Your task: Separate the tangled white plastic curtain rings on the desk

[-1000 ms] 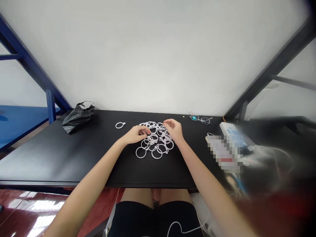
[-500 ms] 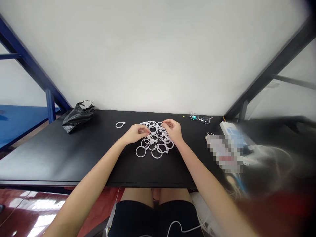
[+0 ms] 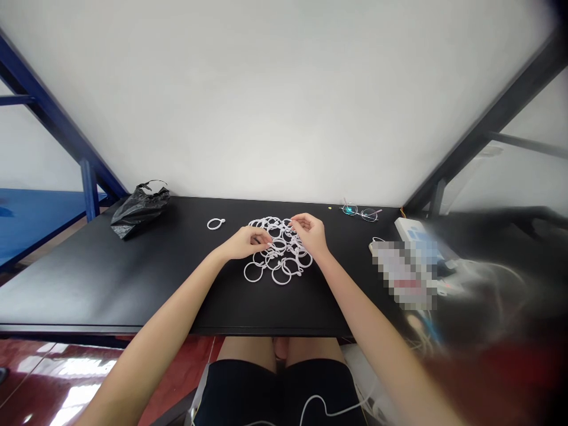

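White plastic curtain rings [image 3: 280, 254], each with a small eyelet, lie in a loose, overlapping pile on the black table [image 3: 168, 284]. My left hand [image 3: 247, 242] is over the pile's left side, thumb and index finger pinched on the edge of a ring. At the upper right of the pile, my right hand [image 3: 309, 231] has its fingertips closed on another ring. Both held rings are partly hidden among the others. Apart from the pile, a single curtain ring [image 3: 222, 220] lies to the left, beyond my left hand.
A crumpled black plastic bag [image 3: 141, 210] sits at the table's back left. Eyeglasses [image 3: 369, 215] rest near the wall at the back right. On the right are a white box [image 3: 410, 231], a pixelated item [image 3: 402, 275] and a blurred clear plastic bag [image 3: 483, 290].
My left hand has shifted slightly right and down, toward the middle of the pile. My right hand stays nearly in place, and the lone ring has not moved.
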A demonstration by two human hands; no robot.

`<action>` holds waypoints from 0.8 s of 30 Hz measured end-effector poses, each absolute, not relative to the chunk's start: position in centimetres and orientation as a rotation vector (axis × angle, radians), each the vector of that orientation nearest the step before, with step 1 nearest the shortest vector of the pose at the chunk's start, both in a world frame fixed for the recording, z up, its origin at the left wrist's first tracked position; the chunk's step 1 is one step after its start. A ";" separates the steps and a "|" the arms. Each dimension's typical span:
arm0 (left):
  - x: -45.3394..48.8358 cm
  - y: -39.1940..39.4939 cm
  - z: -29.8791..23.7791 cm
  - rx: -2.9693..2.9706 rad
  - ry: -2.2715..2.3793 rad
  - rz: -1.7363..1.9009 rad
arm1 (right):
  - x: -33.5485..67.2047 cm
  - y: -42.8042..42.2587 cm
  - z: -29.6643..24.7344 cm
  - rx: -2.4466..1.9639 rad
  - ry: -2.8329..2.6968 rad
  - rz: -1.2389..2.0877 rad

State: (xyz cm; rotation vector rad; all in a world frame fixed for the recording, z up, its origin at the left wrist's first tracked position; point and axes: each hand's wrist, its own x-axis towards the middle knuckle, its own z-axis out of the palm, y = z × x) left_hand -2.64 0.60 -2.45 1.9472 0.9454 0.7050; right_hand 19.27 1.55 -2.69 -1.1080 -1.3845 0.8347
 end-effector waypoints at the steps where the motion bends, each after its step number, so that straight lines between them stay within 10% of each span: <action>1: -2.6 0.6 -2.4 1.914 0.923 0.720 | 19.3 1.5 -2.7 -1.109 -1.382 0.835; 11: -3.2 1.4 -2.1 1.395 1.029 1.077 | 19.2 1.5 -2.7 -1.106 -1.391 0.843; 24: -6.1 1.4 -1.6 2.238 2.041 0.904 | 19.2 1.4 -2.7 -1.104 -1.396 0.850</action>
